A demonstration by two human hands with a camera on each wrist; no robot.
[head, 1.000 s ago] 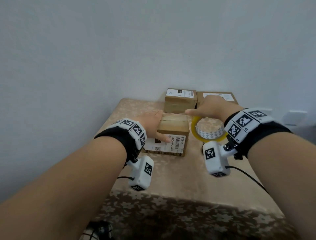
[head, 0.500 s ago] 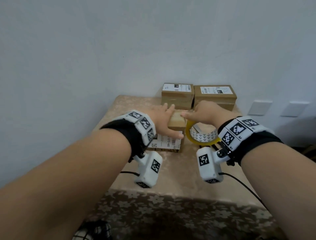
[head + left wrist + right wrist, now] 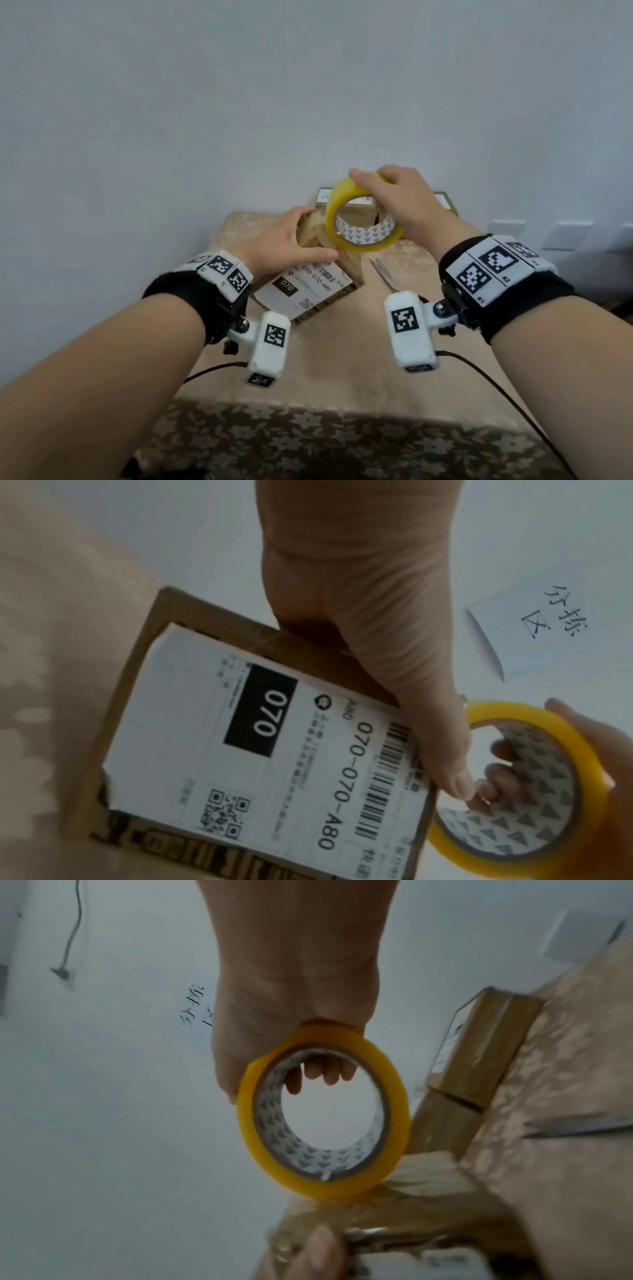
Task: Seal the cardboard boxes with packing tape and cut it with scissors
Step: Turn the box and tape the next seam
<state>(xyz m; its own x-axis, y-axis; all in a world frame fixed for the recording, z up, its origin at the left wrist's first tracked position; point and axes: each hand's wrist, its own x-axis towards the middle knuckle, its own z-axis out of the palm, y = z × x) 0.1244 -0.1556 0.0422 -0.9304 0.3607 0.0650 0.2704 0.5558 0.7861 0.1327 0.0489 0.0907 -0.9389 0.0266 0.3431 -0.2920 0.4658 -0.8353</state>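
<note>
My left hand [image 3: 291,240] grips a small cardboard box [image 3: 308,291] with a white "070" label [image 3: 274,750], thumb [image 3: 411,696] along the label's edge. The box is tipped up on the table. My right hand [image 3: 390,195] holds the yellow tape roll [image 3: 363,226] upright just above the box's far side, fingers [image 3: 318,1072] hooked through its core. Shiny tape [image 3: 387,1202] runs from the tape roll [image 3: 325,1115] onto the box [image 3: 445,1183]. Scissors [image 3: 385,275] lie closed on the table, right of the box.
Two more labelled boxes [image 3: 486,1042] stand against the wall at the table's back, mostly hidden behind the roll in the head view. The beige patterned tablecloth [image 3: 342,342] hangs over the near edge. A handwritten paper note [image 3: 534,626] hangs on the wall.
My right hand lifted the tape roll off the table to above the box. My left hand tipped and turned the box. The scissors came into view.
</note>
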